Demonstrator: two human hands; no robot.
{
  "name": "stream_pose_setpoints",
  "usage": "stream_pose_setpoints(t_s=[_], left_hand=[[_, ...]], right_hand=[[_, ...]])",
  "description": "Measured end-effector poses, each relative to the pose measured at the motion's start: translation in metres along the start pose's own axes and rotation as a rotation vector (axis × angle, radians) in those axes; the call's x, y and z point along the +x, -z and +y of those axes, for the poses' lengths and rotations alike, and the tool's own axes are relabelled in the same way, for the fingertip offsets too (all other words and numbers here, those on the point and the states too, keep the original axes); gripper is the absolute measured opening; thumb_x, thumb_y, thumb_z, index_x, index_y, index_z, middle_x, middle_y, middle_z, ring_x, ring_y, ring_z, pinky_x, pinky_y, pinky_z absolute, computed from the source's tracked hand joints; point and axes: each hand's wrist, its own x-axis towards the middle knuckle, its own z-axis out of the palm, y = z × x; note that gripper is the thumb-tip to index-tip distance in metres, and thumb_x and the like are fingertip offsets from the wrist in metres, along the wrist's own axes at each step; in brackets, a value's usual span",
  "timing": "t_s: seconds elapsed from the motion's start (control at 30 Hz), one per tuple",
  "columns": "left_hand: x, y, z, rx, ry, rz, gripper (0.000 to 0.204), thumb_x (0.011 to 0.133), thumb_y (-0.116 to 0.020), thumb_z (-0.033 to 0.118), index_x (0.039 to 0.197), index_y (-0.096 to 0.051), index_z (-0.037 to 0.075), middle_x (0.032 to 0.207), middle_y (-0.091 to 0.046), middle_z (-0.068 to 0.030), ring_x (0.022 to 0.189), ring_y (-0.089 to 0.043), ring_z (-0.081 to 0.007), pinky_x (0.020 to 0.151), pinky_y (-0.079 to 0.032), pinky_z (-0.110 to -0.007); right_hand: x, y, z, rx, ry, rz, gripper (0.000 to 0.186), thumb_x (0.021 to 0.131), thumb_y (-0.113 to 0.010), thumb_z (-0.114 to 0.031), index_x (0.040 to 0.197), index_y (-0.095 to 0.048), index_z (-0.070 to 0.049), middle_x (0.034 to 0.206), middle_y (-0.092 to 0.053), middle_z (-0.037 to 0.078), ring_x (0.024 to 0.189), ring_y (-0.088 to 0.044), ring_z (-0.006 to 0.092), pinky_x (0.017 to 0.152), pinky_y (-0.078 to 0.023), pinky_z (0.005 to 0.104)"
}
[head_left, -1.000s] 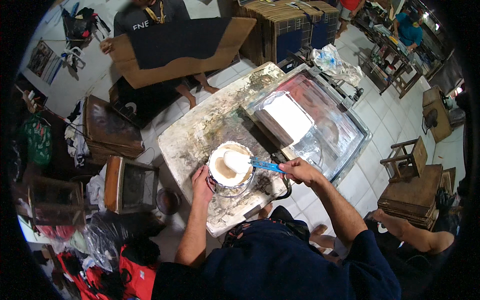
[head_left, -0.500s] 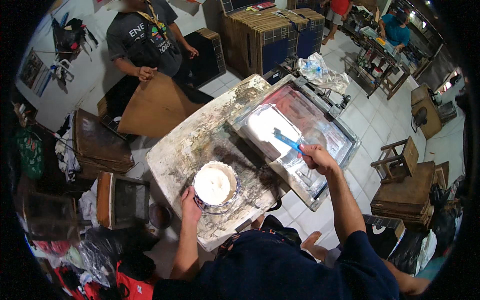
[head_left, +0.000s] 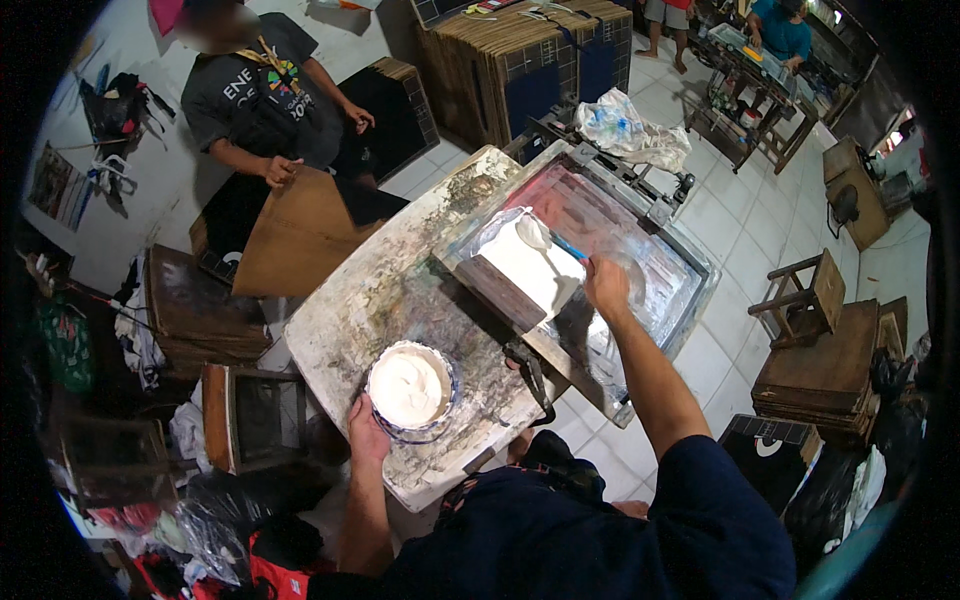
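Observation:
My left hand [head_left: 367, 430] is closed on the side of a round tub [head_left: 428, 434] with a blue-and-white outside, holding thick white paste [head_left: 409, 386]. The tub stands on a worn, stained table [head_left: 335, 300]. In my closed right hand [head_left: 607, 290] is a blue-handled spoon [head_left: 570, 250], its rounded head coated in white. The spoon's head is over a broad patch of white paste [head_left: 525, 275] on a framed printing screen [head_left: 655, 255]. Reddish stains mark the far part of the mesh. What lies under the screen is hidden.
Across the table a person [head_left: 270, 100] holds a brown board [head_left: 300, 235]. Stacked boards [head_left: 500, 80] stand behind, and a crumpled plastic bag [head_left: 635, 130] lies by the screen's far edge. At right are a wooden stool [head_left: 805, 295] and more boards. Another person works far right.
My right hand and the spoon have moved slightly up and left over the screen. The spoon's head has turned, showing its rounded shape. My left hand stays on the tub.

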Motion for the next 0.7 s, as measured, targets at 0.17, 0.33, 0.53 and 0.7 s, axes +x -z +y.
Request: stream_pose_setpoints(t_s=[0.17,0.33,0.53,0.7], left_hand=[[0.001,0.004,-0.001,-0.014,0.009,0.003,0.035,0.109,-0.054,0.02,0.136,-0.057,-0.001,0.134,-0.067,-0.0121,0.123,-0.064,-0.0231,0.109,-0.048,-0.039],[0.001,-0.001,0.001,-0.005,0.013,-0.081,0.039,0.11,-0.05,0.023,0.14,-0.055,-0.001,0.138,-0.064,-0.0135,0.126,-0.063,-0.0252,0.11,-0.047,-0.04],[0.003,-0.005,0.005,-0.022,0.081,-0.096,0.041,0.111,-0.046,0.026,0.142,-0.054,0.0,0.14,-0.063,-0.0135,0.128,-0.062,-0.027,0.109,-0.049,-0.043],[0.004,-0.003,0.005,0.047,0.087,0.013,0.043,0.112,-0.045,0.027,0.145,-0.05,0.001,0.144,-0.06,-0.0138,0.132,-0.058,-0.0279,0.112,-0.046,-0.045]], right_hand=[[-0.051,0.024,0.018,-0.03,0.024,0.08,0.031,0.103,-0.06,-0.031,0.086,-0.063,-0.005,0.082,-0.067,0.019,0.075,-0.066,0.0441,0.065,-0.05,0.055],[-0.076,0.03,0.036,-0.024,0.01,0.111,0.028,0.102,-0.063,-0.029,0.085,-0.061,-0.006,0.08,-0.066,0.019,0.073,-0.066,0.0428,0.064,-0.05,0.0528],[-0.082,0.023,0.051,0.266,-0.324,0.029,0.032,0.099,-0.065,-0.03,0.08,-0.075,-0.005,0.064,-0.067,0.015,0.052,-0.06,0.034,0.053,-0.046,0.0455],[-0.075,0.045,0.058,0.952,-0.837,-0.305,0.038,0.104,-0.063,-0.036,0.088,-0.073,-0.003,0.058,-0.045,-0.006,0.044,-0.033,0.0067,0.04,-0.023,0.0297]])
